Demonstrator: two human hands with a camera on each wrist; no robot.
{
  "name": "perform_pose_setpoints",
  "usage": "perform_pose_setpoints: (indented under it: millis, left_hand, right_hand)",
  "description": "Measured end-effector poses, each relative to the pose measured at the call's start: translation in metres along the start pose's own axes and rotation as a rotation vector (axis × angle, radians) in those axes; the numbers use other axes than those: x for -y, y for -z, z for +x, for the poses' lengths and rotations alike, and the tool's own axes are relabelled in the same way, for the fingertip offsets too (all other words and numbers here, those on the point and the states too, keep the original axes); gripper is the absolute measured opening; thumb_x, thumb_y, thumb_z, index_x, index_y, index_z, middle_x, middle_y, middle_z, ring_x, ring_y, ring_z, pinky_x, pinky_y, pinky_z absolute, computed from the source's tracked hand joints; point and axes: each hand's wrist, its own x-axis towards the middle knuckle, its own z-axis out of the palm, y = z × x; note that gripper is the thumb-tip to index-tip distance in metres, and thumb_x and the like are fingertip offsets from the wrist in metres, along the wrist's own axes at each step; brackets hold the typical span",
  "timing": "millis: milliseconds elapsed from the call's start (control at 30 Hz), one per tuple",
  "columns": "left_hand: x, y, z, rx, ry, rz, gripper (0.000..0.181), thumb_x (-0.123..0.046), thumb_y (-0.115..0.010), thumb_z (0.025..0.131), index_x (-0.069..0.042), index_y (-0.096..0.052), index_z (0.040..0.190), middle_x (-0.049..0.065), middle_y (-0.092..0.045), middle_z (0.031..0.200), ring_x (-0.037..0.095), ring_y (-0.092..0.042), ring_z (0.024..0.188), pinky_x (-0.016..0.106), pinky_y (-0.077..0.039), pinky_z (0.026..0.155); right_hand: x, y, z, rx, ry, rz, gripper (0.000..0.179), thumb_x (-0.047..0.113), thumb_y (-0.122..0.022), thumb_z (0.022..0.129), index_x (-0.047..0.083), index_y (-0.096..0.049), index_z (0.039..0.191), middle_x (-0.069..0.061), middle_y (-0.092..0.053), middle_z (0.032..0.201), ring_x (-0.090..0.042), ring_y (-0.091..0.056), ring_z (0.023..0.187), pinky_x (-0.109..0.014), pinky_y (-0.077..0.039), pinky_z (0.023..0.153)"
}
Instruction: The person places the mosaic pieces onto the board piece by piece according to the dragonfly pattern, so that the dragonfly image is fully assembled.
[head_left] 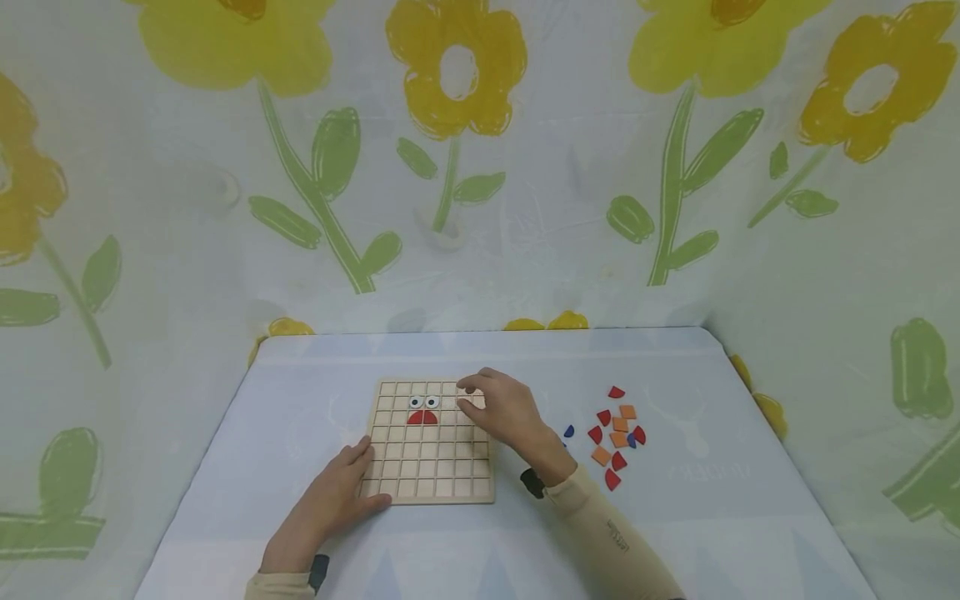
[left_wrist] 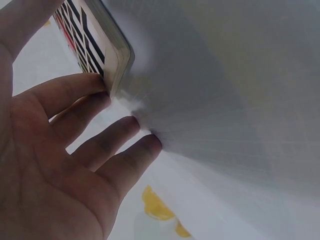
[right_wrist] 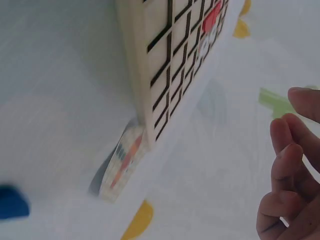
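A wooden grid board (head_left: pixel 423 450) lies on the table. Two white eye pieces (head_left: pixel 424 402) sit side by side in its upper part, with two red quarter-circle pieces (head_left: pixel 422 417) directly below. My left hand (head_left: pixel 337 496) rests at the board's lower left corner, fingers along the left edge and thumb at the front edge. In the left wrist view its fingertips (left_wrist: pixel 100 87) are right at the board's side. Over the board's upper right is my right hand (head_left: pixel 502 408), thumb and index finger bent and apart. Nothing shows between its fingers (right_wrist: pixel 287 160) in the right wrist view.
Right of the board, several loose red quarter-circles (head_left: pixel 612 479), orange squares (head_left: pixel 601 456) and small blue pieces (head_left: pixel 568 431) lie scattered. A pale piece with a printed picture (right_wrist: pixel 122 162) lies by the board's corner. A flower-printed cloth (head_left: pixel 525 250) stands behind the table.
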Motion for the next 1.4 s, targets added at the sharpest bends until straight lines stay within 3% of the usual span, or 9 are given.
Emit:
perform_pose_setpoints:
  millis: [267, 467, 700, 1000, 1233, 1400]
  left_hand:
    - [-0.002, 0.002, 0.0, 0.007, 0.001, 0.001, 0.091, -0.04, -0.085, 0.081, 0.012, -0.045, 0.145, 0.024, -0.036, 0.158, 0.047, -0.034, 0.143, 0.056, -0.032, 0.118]
    - [-0.002, 0.0, 0.001, 0.026, 0.029, -0.011, 0.093, -0.041, -0.085, 0.08, 0.011, -0.044, 0.146, 0.023, -0.034, 0.16, 0.045, -0.033, 0.145, 0.056, -0.031, 0.119]
    - [-0.003, -0.001, 0.002, 0.038, 0.061, -0.021, 0.096, -0.043, -0.086, 0.079, 0.009, -0.043, 0.148, 0.021, -0.033, 0.161, 0.045, -0.033, 0.145, 0.056, -0.032, 0.118]
    - [-0.003, 0.001, 0.001, 0.039, 0.06, -0.022, 0.096, -0.044, -0.085, 0.079, 0.009, -0.043, 0.148, 0.022, -0.033, 0.161, 0.045, -0.032, 0.145, 0.057, -0.031, 0.118]
    - [-0.003, -0.001, 0.002, 0.038, 0.059, -0.018, 0.096, -0.044, -0.085, 0.08, 0.008, -0.043, 0.149, 0.021, -0.033, 0.161, 0.044, -0.032, 0.146, 0.056, -0.032, 0.119]
    - [-0.003, 0.0, 0.001, 0.022, 0.052, -0.009, 0.095, -0.044, -0.085, 0.08, 0.009, -0.043, 0.148, 0.022, -0.034, 0.16, 0.045, -0.033, 0.145, 0.056, -0.032, 0.118]
  right_hand:
    - [-0.039, 0.021, -0.027, -0.086, -0.119, 0.0, 0.028, 0.032, -0.079, 0.09, 0.021, -0.076, 0.116, 0.004, -0.071, 0.099, -0.008, -0.052, 0.068, -0.019, -0.048, 0.054]
    - [-0.072, 0.034, -0.052, -0.101, -0.194, -0.044, 0.031, 0.029, -0.082, 0.087, 0.02, -0.076, 0.117, 0.005, -0.071, 0.098, -0.01, -0.052, 0.067, -0.019, -0.046, 0.052]
    - [-0.109, 0.049, -0.078, -0.016, -0.343, -0.063, 0.035, 0.03, -0.078, 0.09, 0.017, -0.072, 0.122, 0.0, -0.071, 0.104, -0.013, -0.056, 0.07, -0.023, -0.051, 0.057]
    - [-0.134, 0.061, -0.098, 0.048, -0.46, -0.078, 0.04, 0.029, -0.079, 0.089, 0.011, -0.071, 0.123, -0.008, -0.071, 0.107, -0.022, -0.063, 0.084, -0.039, -0.061, 0.069]
    - [-0.142, 0.061, -0.108, 0.161, -0.552, -0.069, 0.035, 0.031, -0.08, 0.087, 0.008, -0.075, 0.112, -0.004, -0.069, 0.092, -0.02, -0.059, 0.079, -0.035, -0.056, 0.063]
    - [-0.142, 0.057, -0.111, 0.235, -0.554, -0.094, 0.034, 0.033, -0.082, 0.084, 0.007, -0.076, 0.106, -0.002, -0.059, 0.081, -0.018, -0.055, 0.072, -0.031, -0.049, 0.056]
